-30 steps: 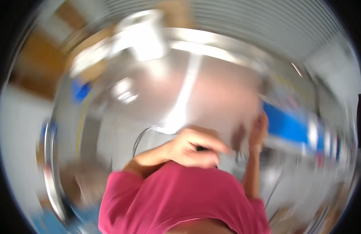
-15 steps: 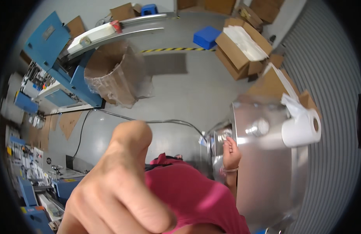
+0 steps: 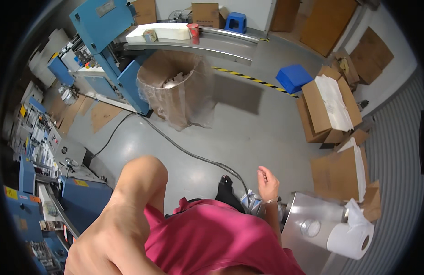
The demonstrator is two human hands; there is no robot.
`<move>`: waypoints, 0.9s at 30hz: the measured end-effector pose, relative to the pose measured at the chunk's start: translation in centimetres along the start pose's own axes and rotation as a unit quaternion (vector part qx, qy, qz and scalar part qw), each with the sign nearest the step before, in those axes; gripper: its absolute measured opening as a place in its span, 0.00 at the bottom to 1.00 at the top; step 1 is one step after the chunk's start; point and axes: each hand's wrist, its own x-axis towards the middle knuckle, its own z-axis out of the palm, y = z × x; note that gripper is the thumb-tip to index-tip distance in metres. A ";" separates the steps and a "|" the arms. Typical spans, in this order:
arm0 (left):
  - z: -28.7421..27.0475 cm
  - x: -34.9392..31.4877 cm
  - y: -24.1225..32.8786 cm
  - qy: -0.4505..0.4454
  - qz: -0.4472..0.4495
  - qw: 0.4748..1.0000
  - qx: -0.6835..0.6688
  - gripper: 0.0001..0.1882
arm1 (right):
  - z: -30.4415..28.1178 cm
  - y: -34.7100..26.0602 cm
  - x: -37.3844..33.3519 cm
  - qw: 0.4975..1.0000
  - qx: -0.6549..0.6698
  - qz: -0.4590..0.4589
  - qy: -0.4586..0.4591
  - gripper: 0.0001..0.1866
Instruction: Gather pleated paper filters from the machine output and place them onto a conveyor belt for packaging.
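Note:
My left hand (image 3: 106, 240) is raised close to the head camera at the lower left, the bent arm behind it. Its fingers run out of the picture, so whether they hold anything is hidden. My right hand (image 3: 268, 184) hangs over the floor beside the metal-topped table, a thin bracelet at its wrist. Its fingers are loosely curled, with nothing visible in them. Nearest to it are the shiny table (image 3: 297, 220), a round clear container (image 3: 310, 228) on top, and a large white paper roll (image 3: 347, 240).
A big plastic-lined cardboard bin (image 3: 175, 98) stands ahead, by a long metal rail (image 3: 221, 41). Blue machinery (image 3: 90, 197) lines the left. A black cable (image 3: 189, 149) crosses the floor. Open cardboard boxes (image 3: 313, 117) and a blue bin (image 3: 292, 79) stand at the right.
My right hand has come away from the small object beside the table and now hangs over the floor. My left hand has shifted down and left. The view has turned, showing more floor.

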 end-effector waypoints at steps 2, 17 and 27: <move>-0.5 0.5 -1.0 0.023 -0.018 0.999 0.034 0.28 | 0.3 0.3 2.9 1.000 0.010 -0.008 -0.014 0.10; -8.1 -1.9 -9.1 0.002 -0.026 0.993 0.119 0.24 | 4.6 1.2 19.0 0.992 0.009 -0.088 -0.093 0.09; -20.7 -11.7 -12.5 -0.123 -0.300 0.944 0.055 0.23 | 12.0 -1.9 27.5 0.986 0.049 -0.016 -0.160 0.09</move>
